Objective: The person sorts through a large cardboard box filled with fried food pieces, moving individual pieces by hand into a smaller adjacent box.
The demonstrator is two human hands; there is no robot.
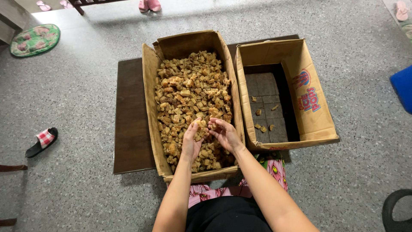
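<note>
Filling the left cardboard box (151, 86): brown dried chunks (189, 92), small, irregular, probably light, hard and crumbly; best scooped from beneath with cupped palms; left hand (191, 141) and right hand (225, 134) cupped together, holding 1 small heap of chunks; right cardboard box (315, 116) beside it holds about 7 stray pieces; both rest on a dark low table (131, 116); grey speckled floor (73, 94) around.

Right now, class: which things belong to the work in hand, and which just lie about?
In use:
left hand
right hand
brown chunks
full box
near-empty box
low table

Lying about:
checked sandal
pink slippers
green mat
</note>
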